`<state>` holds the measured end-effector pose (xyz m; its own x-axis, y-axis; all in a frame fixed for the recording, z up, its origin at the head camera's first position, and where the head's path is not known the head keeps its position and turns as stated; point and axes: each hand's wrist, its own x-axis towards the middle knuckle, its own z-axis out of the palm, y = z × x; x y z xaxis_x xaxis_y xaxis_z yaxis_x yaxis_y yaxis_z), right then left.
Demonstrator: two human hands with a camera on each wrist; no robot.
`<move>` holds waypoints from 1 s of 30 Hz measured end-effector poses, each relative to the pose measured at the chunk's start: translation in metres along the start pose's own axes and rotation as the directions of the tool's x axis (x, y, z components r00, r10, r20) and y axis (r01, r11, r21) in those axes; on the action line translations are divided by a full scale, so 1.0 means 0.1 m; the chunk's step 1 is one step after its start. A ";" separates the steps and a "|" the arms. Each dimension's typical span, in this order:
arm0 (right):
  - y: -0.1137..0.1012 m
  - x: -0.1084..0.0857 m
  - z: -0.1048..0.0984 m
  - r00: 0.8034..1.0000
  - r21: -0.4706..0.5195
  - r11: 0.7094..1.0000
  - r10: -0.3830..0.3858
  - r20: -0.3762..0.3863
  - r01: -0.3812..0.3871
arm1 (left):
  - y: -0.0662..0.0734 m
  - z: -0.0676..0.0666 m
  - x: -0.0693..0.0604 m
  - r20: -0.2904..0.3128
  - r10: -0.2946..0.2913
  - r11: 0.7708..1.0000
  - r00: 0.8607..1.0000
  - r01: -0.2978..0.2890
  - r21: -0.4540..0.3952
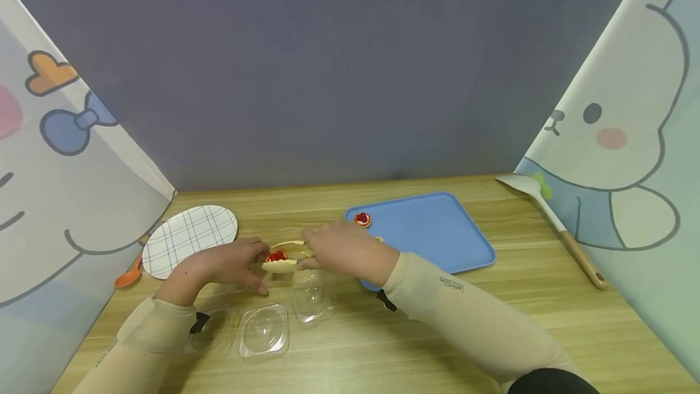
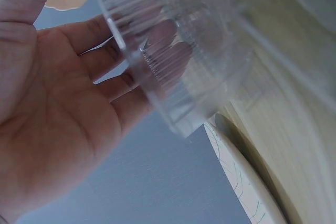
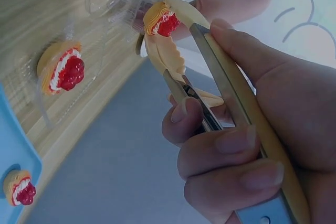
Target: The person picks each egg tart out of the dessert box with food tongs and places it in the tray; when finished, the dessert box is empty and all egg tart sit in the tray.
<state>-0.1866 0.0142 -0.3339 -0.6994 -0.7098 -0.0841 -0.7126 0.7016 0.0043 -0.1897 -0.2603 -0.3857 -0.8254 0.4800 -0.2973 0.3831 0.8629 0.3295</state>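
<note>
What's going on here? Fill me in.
A person's right hand grips tongs, whose ends hold a red-topped cream pastry. The left hand is at a clear plastic container, relaxed rather than clenched. A second pastry sits within clear plastic nearby, and a third pastry lies at a corner of the blue tray.

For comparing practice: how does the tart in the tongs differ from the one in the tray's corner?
The first tart is pinched by tongs; the second tart rests on the tray. The first is near the left hand; the second is farther. Both have red toppings and golden crusts.
</note>
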 end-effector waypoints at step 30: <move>0.59 -0.41 -0.14 0.991 0.111 0.985 0.131 -0.007 -0.130 | -0.04 0.02 0.01 0.013 0.000 1.000 1.000 0.000 -0.018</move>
<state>-0.2003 0.0836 -0.3164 -0.7871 -0.6121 -0.0760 -0.6053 0.7902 -0.0959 -0.1907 -0.2629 -0.3890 -0.8199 0.4819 -0.3091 0.3753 0.8601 0.3455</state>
